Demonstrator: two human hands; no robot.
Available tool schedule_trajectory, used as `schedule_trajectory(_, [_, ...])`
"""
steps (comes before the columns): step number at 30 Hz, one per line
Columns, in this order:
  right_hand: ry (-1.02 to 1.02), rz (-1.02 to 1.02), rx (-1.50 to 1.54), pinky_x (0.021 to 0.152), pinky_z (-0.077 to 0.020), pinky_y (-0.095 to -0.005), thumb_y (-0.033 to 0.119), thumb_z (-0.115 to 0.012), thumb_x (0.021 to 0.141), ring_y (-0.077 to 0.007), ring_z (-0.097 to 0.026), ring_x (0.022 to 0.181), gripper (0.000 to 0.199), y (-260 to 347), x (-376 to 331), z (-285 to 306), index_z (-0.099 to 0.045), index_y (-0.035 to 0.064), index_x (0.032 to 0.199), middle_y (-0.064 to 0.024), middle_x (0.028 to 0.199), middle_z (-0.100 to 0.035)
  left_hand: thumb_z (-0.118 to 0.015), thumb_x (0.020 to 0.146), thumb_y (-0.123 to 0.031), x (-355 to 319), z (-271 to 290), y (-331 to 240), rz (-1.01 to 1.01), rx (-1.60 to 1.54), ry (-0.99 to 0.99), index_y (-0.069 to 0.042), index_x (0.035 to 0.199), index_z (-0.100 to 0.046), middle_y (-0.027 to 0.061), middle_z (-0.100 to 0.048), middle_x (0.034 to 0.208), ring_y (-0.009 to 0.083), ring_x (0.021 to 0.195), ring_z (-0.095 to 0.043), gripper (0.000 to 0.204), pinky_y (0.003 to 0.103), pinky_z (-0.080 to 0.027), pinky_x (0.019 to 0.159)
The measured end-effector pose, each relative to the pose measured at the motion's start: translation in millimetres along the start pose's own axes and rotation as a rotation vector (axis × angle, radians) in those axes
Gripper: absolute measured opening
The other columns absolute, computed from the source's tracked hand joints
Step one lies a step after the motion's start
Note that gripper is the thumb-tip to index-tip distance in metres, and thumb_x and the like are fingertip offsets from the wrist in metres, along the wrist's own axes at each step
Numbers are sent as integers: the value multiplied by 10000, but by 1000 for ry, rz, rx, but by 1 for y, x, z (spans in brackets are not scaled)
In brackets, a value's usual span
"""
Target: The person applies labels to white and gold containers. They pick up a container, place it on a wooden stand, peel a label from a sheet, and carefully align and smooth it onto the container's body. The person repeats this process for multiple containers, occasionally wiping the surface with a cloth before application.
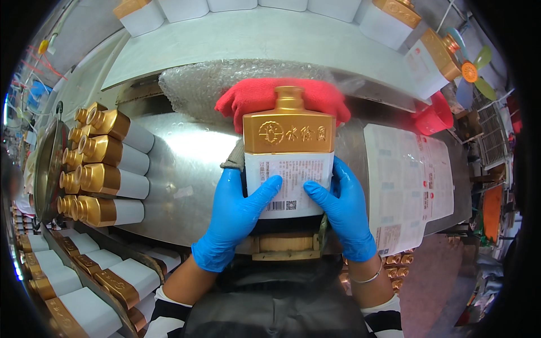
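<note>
Nearest me, below the bench: both blue-gloved hands closed on one bottle. Left hand [234,217] cups its left side, right hand [346,208] its right, a thumb of each on the printed white face. The gold-and-white bottle [290,135] sits centred, neck away, above a wooden block [286,245]; I can't tell how firmly it is supported.

My worry: if the printing is a fresh label, a thumb dragging sideways could skew or crease it. Slick gloves, or one palm pushing harder, could twist the bottle loose.

Just beyond: red towel [239,101] behind the neck; contact unclear. Left on the metal bench [186,208], stacked bottles [121,172]; a swinging elbow might topple them. Right, label sheet [406,186], a snag risk for a sleeve.

Farther: bubble wrap [191,90], then a small fan [469,72]; its draught, if running, could lift the sheet.
</note>
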State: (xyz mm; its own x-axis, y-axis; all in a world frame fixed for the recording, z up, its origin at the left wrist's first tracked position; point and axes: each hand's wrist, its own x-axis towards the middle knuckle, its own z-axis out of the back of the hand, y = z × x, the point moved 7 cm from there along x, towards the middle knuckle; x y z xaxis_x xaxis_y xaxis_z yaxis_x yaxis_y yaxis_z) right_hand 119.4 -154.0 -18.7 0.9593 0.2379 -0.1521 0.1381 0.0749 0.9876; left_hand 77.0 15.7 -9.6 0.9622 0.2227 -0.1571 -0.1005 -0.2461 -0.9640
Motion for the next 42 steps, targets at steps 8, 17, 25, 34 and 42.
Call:
schedule_trajectory(8, [37,13,55,765,-504,-255,171,-711,787,-148,-594,897,572,4,-1,-4,-436,-43,1240,-126,1050,-579,-657,822,-119,1,0,-1,-13,44,31,27,1313,-332,186,-550,1140,230,981,-603,606,315,-528,798])
schedule_trajectory(17, [45,-8,75,762,-503,-252,170,-699,800,-137,-599,874,569,6,0,-3,-436,-44,1257,-129,1043,-585,-663,825,-151,2,-1,0,-30,24,33,9,1323,-327,189,-556,1137,238,988,-606,622,325,-530,810])
schedule_trajectory(25, [43,-10,60,746,-496,-240,175,-703,798,-118,-594,852,559,7,-1,-3,-447,-41,1246,-120,1032,-595,-662,825,-145,2,0,0,-31,56,28,12,1325,-323,180,-558,1131,229,995,-600,624,320,-527,811])
schedule_trajectory(34, [15,20,12,653,-457,-212,235,-661,835,-63,-503,704,544,-1,1,1,-459,-27,1267,-90,981,-606,-611,858,-124,2,3,1,-40,36,42,6,1358,-304,180,-505,1222,224,1083,-543,601,328,-462,904])
schedule_trajectory(42, [-99,-169,173,518,-376,-192,389,-472,929,-52,-408,575,456,-9,-1,25,-558,32,1198,-29,896,-591,-549,890,-107,-7,13,-1,1,23,120,14,1394,-249,176,-434,1313,242,1203,-439,599,350,-356,1011])
